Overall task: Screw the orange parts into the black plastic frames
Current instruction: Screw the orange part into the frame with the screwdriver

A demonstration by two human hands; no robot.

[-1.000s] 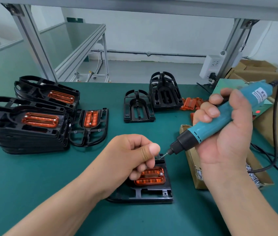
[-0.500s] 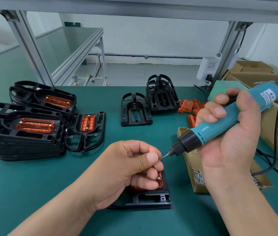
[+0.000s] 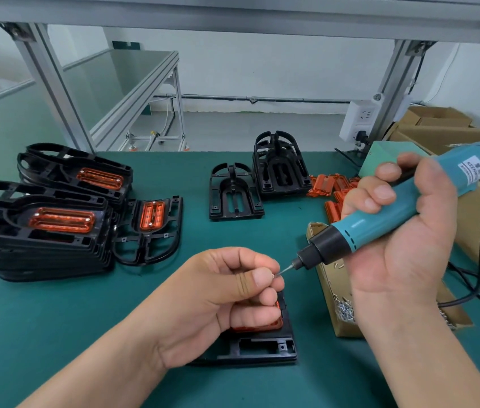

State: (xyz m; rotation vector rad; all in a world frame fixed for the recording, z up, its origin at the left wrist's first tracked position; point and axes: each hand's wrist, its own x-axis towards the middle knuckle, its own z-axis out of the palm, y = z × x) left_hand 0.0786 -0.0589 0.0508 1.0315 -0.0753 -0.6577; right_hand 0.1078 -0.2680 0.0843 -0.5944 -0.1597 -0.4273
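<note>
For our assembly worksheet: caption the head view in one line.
Left hand holds a screw to the screwdriver gripped by the right hand, above a black frame.

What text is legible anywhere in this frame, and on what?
"KEEN..." on the white label of the teal electric screwdriver in the right hand; later letters and the smaller lines are too blurred.
Nothing legible on the cardboard boxes or socket block.

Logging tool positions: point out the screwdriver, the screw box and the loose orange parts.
screwdriver (image 3: 374, 228), head view, teal barrel.
screw box (image 3: 328, 295), head view, left wall.
loose orange parts (image 3: 321, 182), head view, leftmost piece.
</note>
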